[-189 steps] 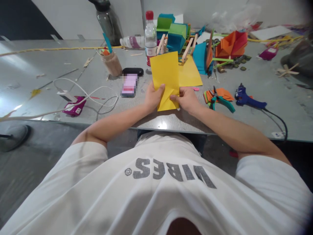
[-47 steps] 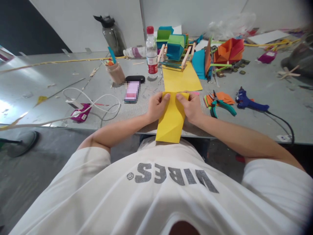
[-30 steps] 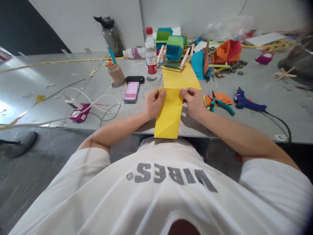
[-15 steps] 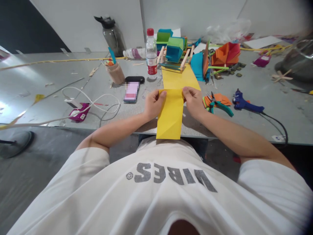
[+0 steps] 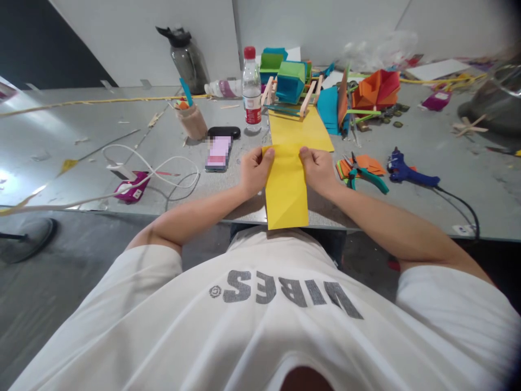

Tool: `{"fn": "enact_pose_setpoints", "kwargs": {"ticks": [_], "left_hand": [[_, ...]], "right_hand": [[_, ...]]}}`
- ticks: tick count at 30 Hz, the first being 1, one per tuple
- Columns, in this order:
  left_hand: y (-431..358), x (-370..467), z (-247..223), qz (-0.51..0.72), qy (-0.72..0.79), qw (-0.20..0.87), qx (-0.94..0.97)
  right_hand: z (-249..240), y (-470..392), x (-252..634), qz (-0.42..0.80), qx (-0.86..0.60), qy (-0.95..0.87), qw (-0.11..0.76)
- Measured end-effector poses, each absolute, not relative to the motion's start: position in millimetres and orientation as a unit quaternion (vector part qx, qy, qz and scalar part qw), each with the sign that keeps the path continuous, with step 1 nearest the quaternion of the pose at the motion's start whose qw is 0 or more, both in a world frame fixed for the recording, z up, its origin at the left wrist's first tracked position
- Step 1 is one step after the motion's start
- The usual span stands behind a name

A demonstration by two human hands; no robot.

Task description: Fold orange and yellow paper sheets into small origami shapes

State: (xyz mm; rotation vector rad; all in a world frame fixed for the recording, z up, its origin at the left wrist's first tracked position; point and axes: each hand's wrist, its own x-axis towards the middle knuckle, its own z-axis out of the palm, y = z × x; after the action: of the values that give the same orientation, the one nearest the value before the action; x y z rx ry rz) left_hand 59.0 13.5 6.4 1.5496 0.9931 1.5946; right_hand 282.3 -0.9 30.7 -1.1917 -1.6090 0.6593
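Note:
A strip of yellow paper point(image 5: 287, 190) hangs between my hands at the table's near edge, its lower end reaching past that edge. My left hand point(image 5: 256, 169) pinches its upper left corner, thumb on the front face. At the upper right corner my right hand point(image 5: 319, 167) does the same. A faint diagonal crease runs across the strip's lower part. Just beyond it a larger yellow sheet point(image 5: 303, 130) lies flat, partly under a model point(image 5: 291, 81) of blue and green folded paper with wooden sticks.
Right of my hands lie teal-handled pliers point(image 5: 370, 179) on orange paper pieces and a blue glue gun point(image 5: 411, 171) with a cable. A phone point(image 5: 218, 152), a red-capped bottle point(image 5: 252, 92) and a stick cup point(image 5: 192, 120) stand or lie to the left. Orange folded paper point(image 5: 376, 91) is behind.
The lower end of the yellow strip has swung slightly to the right. My right thumb has shifted a little inward over the strip's corner; both hands still hold it.

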Motion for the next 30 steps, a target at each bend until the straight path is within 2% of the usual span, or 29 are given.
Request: {"fn": "enact_pose_setpoints", "kwargs": {"ticks": [7, 13, 18, 24, 30], "left_hand": [[16.6, 54.1, 9.9, 0.617, 0.397, 0.350, 0.583], [20.0, 52.0, 11.7, 0.616, 0.398, 0.381, 0.563], [25.4, 49.1, 11.8, 0.624, 0.401, 0.382, 0.552], [30.0, 49.5, 13.5, 0.622, 0.375, 0.434, 0.534], [34.7, 50.1, 13.4, 0.645, 0.393, 0.418, 0.505]], "right_hand": [[24.5, 4.3, 284.0, 0.305, -0.454, -0.677, 0.492], [26.3, 2.8, 283.8, 0.250, -0.484, -0.693, 0.472], [27.0, 3.0, 282.6, 0.314, -0.468, -0.686, 0.460], [28.2, 1.9, 283.9, 0.256, -0.478, -0.712, 0.446], [27.9, -0.1, 282.1, 0.293, -0.460, -0.712, 0.443]]}}
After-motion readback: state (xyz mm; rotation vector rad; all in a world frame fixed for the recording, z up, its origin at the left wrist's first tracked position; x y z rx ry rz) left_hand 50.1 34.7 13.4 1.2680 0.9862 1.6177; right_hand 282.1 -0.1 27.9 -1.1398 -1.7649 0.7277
